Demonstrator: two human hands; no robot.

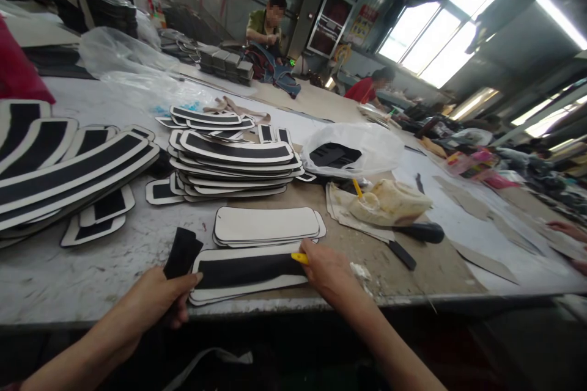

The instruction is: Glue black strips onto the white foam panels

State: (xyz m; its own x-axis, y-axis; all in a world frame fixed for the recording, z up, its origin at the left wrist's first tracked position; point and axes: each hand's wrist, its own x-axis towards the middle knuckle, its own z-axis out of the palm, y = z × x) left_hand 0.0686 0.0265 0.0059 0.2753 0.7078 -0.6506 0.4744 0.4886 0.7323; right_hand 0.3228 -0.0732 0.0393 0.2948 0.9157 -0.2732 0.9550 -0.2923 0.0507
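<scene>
At the table's front edge lies a white panel with a black strip along its middle, on top of other panels. My left hand is closed around several black strips, its thumb on the panel's left end. My right hand pinches a small yellow tool over the strip's right end; most of the tool is hidden, so its kind does not show. Just behind lies a small stack of plain white panels. To the right, a glue-stained pale container has a yellow stick in it.
Piles of curved white-and-black pieces stand at the left and middle. A clear plastic bag holds black pieces. A black-handled tool lies on brown board. Other people work farther back; another person's hand shows at the right.
</scene>
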